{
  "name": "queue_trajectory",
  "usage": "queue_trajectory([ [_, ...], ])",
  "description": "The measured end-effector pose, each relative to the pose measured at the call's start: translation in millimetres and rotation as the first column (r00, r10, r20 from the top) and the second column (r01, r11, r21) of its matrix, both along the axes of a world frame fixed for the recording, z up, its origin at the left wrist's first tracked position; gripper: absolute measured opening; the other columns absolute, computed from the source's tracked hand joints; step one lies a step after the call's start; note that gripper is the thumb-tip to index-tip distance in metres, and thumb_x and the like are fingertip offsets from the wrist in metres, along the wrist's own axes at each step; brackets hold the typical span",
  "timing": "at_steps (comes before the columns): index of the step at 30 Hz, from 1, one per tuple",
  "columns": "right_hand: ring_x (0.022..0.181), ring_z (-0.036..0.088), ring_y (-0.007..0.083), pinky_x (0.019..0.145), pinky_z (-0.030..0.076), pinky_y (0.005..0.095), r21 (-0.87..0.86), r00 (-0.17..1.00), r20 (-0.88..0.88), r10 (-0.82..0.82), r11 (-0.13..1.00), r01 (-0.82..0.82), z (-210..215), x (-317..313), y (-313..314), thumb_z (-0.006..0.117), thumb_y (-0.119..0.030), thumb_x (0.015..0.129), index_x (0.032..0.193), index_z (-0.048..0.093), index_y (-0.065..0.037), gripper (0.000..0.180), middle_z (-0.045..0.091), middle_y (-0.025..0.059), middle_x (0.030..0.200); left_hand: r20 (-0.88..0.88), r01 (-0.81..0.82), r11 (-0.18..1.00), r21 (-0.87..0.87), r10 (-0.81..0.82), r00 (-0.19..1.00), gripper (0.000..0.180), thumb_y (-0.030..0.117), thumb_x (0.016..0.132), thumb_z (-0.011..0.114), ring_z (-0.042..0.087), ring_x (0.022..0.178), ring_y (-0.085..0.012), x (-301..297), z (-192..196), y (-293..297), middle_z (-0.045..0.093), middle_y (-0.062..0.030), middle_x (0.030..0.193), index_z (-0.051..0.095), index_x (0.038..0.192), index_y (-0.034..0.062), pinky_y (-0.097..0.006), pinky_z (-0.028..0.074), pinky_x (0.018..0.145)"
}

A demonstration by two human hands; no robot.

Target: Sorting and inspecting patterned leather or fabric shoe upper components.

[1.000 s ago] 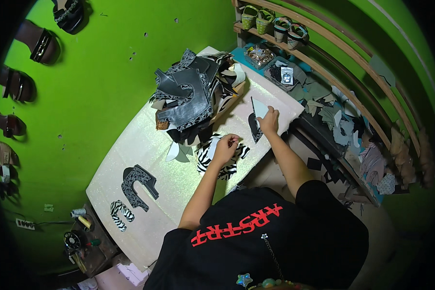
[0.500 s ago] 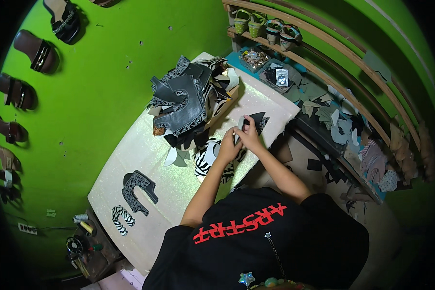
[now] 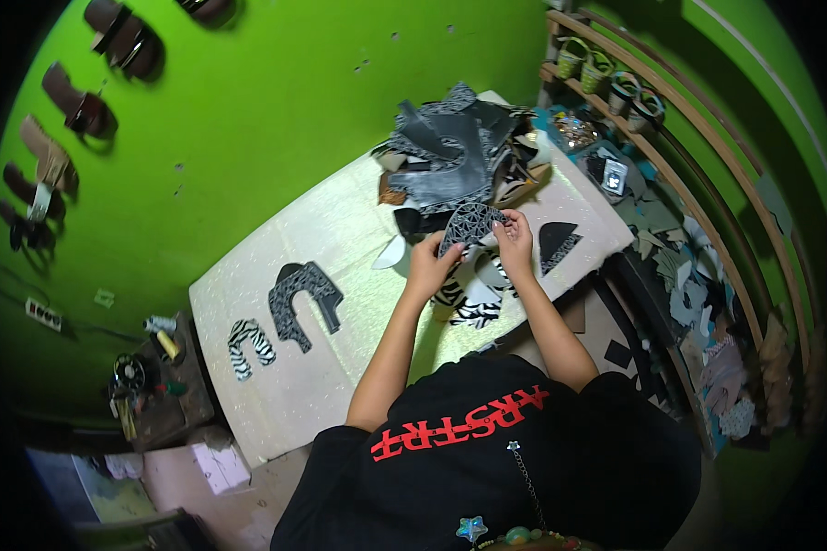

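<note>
Between my two hands is a curved black-and-grey patterned shoe-upper piece (image 3: pixel 471 226), raised above the table. My left hand (image 3: pixel 429 264) pinches its lower left edge, and my right hand (image 3: pixel 515 241) grips its right end. Under and in front of the hands lie zebra-striped pieces (image 3: pixel 476 309), partly hidden. To the right rests a dark pointed piece (image 3: pixel 558 242) with a patterned edge. Just beyond the hands rises a heap of cut upper pieces (image 3: pixel 450 174), dark grey ones on top. A patterned U-shaped piece (image 3: pixel 294 298) and a zebra U-shaped piece (image 3: pixel 248 344) lie at left.
Everything rests on a pale glittery table sheet (image 3: pixel 239 275). Wooden shelves (image 3: pixel 680 129) with small shoes (image 3: pixel 597 72) stand at right, above scraps (image 3: pixel 657 234) and a container of shiny bits (image 3: pixel 576 130). Sandals (image 3: pixel 78 103) hang on the green wall. A small machine (image 3: pixel 130 369) stands at lower left.
The view has swung left, so the table appears farther right. My hands, close together before around something seen edge-on, are now apart, holding the patterned piece spread between them near the heap.
</note>
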State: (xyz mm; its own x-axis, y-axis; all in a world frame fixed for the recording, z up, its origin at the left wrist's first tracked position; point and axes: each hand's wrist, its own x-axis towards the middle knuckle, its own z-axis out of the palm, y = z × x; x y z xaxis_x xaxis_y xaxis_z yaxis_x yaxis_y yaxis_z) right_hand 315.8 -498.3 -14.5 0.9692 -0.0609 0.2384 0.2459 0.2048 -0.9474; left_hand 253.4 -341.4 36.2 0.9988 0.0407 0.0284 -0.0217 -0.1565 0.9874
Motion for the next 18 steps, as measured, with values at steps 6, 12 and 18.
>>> queue_trajectory([
  [6,0.065,0.048,0.0036,0.057,0.039,0.0162,0.091,0.969,-0.033,0.244,0.967,-0.240,5,-21,88,0.058,-0.002,0.081,0.094,0.052,-0.001,0.014,0.054,-0.0005,0.076,-0.020,-0.362,0.928,-0.087,0.362,0.932,0.014,0.007,0.081,0.060,0.056,0.063,-0.0084,-47,-5,94,0.061,-0.0048,0.074,0.059,0.091,-0.0027,-0.021,0.045,0.056],
  [12,0.064,0.052,0.0047,0.057,0.041,0.0175,0.017,0.911,-0.098,0.401,0.916,-0.401,0,-50,174,0.060,-0.004,0.081,0.090,0.055,0.000,0.012,0.058,0.0016,0.074,-0.070,-0.568,0.819,-0.087,0.563,0.823,0.021,0.000,0.079,0.060,0.061,0.070,-0.0133,-101,-31,180,0.062,-0.0100,0.082,0.055,0.098,-0.0075,-0.022,0.049,0.060],
  [18,0.053,0.044,0.0042,0.048,0.036,0.0212,-0.315,0.891,-0.152,0.428,0.834,-0.454,-9,-67,249,0.065,-0.011,0.076,0.078,0.061,-0.002,0.011,0.057,0.0007,0.062,-0.095,-0.744,0.668,0.031,0.743,0.663,0.020,0.003,0.074,0.065,0.058,0.060,-0.0114,-139,-64,247,0.062,-0.0088,0.073,0.059,0.091,-0.0050,-0.022,0.047,0.054],
])
